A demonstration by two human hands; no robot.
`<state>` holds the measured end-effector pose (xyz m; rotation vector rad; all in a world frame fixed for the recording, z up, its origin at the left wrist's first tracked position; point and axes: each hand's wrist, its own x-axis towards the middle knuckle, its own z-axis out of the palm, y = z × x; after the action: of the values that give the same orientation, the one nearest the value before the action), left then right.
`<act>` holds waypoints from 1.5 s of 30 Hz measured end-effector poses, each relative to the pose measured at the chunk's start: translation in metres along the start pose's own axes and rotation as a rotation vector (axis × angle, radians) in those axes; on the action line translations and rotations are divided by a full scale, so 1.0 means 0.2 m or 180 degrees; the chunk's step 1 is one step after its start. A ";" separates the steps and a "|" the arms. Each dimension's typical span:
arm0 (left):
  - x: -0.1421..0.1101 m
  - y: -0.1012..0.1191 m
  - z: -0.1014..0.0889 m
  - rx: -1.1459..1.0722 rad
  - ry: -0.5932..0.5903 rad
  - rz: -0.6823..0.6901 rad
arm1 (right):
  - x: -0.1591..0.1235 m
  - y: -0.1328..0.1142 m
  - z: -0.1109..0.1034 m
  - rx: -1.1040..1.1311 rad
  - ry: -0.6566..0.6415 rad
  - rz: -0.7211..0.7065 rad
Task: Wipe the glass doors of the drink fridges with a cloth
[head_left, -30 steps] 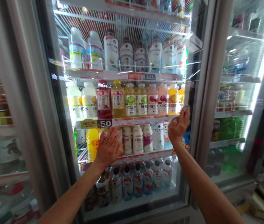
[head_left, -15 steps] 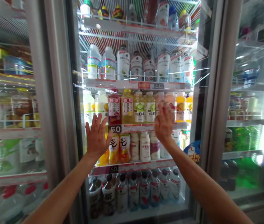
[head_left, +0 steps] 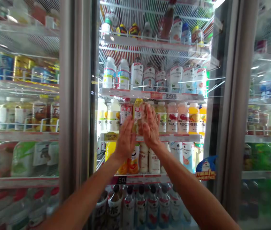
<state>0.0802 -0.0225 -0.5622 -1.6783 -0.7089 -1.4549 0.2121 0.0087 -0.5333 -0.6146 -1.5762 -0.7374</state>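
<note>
In the head view, my left hand is raised with its fingers stretched upward and holds nothing. Close to its right, my right hand is open too, palm turned partly inward. Both are in front of a drinks fridge's glass door, and I cannot tell if they touch it. A pale reflection of a hand shows beside my right fingers. Behind the hands stand a red drink bottle and a yellow one, partly covered. Pink-labelled bottles and orange drink bottles continue the row to the right.
Upright metal door frames flank the glass, with another at the right. More stocked shelves lie behind the left door. A blue sticker is at the lower right. Dark-capped bottles fill the bottom shelf.
My hands have come closer together, the left moving right and the right moving left. The view has shifted, so the shelves now appear farther right and slightly lower.
</note>
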 end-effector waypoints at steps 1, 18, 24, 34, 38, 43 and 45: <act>0.03 0.06 0.06 -0.0105 0.0042 0.0015 | -0.02 -0.05 0.00 0.0372 -0.0036 0.0029; 0.35 -0.07 0.15 0.1371 0.0021 -0.0224 | -0.09 0.66 -0.25 -0.1004 0.0507 0.0631; 0.38 -0.09 0.15 0.1314 -0.0086 0.0276 | -0.10 0.67 -0.29 -0.1006 0.0532 0.0502; 0.38 -0.14 0.07 0.1376 -0.0267 0.0448 | -0.11 0.76 -0.28 -0.1008 0.0837 0.0760; 0.40 -0.22 0.00 0.1407 -0.0410 0.0324 | -0.11 0.76 -0.30 -0.0949 0.0774 0.0851; 0.48 -0.38 -0.10 0.1515 0.0512 -0.0790 | -0.11 0.76 -0.30 -0.0986 0.0718 0.0805; 0.45 -0.24 0.02 0.1424 0.0270 -0.0481 | -0.11 0.75 -0.30 -0.1001 0.0601 0.0819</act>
<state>0.0587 -0.0011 -0.4651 -1.2352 -1.0442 -1.3373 0.3658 0.0629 -0.5347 -0.9310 -1.1892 -0.8280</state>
